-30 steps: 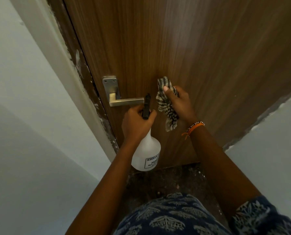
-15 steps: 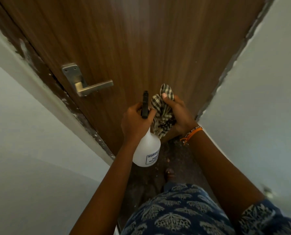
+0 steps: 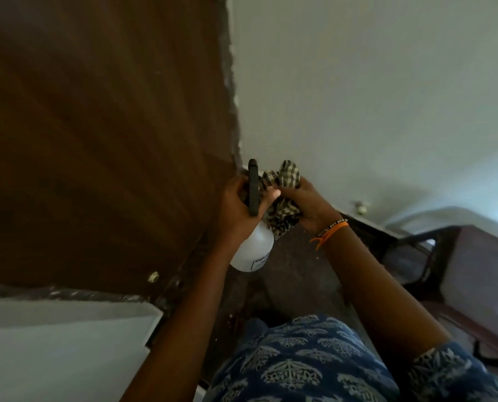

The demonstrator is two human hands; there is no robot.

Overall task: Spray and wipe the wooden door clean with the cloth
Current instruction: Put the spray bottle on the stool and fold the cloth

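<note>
A dark wooden door is filling the left side of the view, and a pale wall is standing to the right of it, with a rough, chipped edge between them. Below, a dark speckled floor is showing. The left hand is gripping the neck of a white spray bottle, with fingers curled around it just under the black spray head. The bottle is hanging in front of the lower right corner of the door. The right hand is holding a checked cloth bunched in its curled fingers, touching the bottle's side. An orange wristband is sitting on the right wrist. Some dark furniture is standing at the far right, blurred.
</note>
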